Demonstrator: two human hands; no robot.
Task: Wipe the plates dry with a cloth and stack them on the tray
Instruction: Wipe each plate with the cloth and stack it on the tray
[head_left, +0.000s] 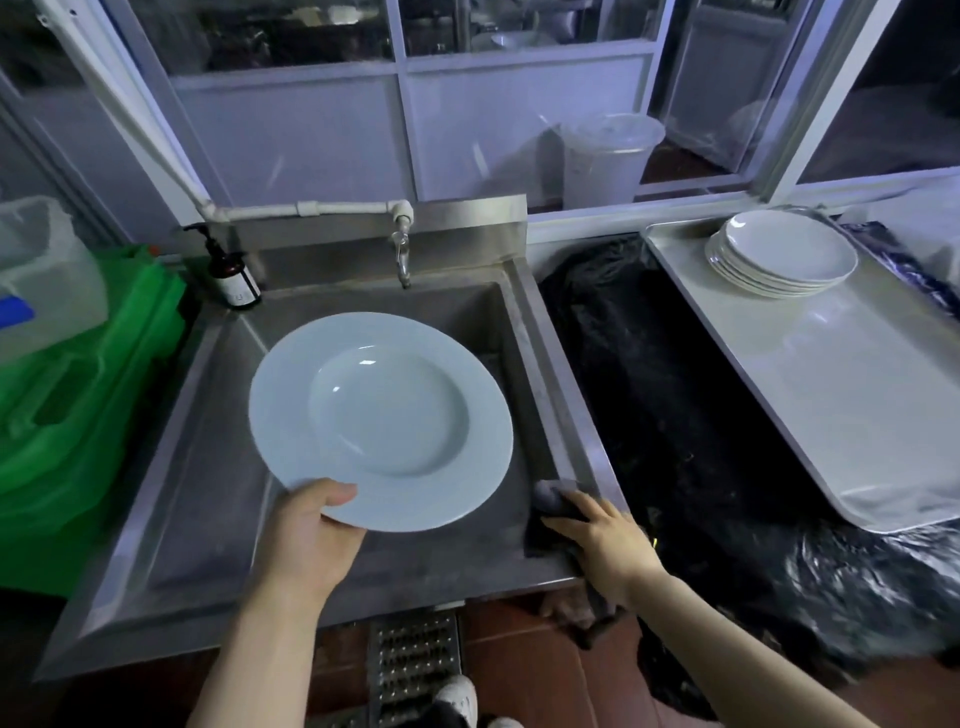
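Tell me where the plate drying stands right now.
Done: a stack of plates already sits at the far end of the tray. In hand: the left hand holds a deep plate over the sink, while the right hand rests on the dark cloth draped over the sink's edge. Left: wiping and stacking this plate.

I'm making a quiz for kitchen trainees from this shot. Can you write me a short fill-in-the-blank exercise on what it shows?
1. The left hand holds the deep plate over the ____.
2. The right hand rests on the dark cloth at the sink's ____ rim.
3. The stack of plates stands on the ____.
4. The soap bottle stands to the ____ of the tap.

Missing words: sink; right; tray; left
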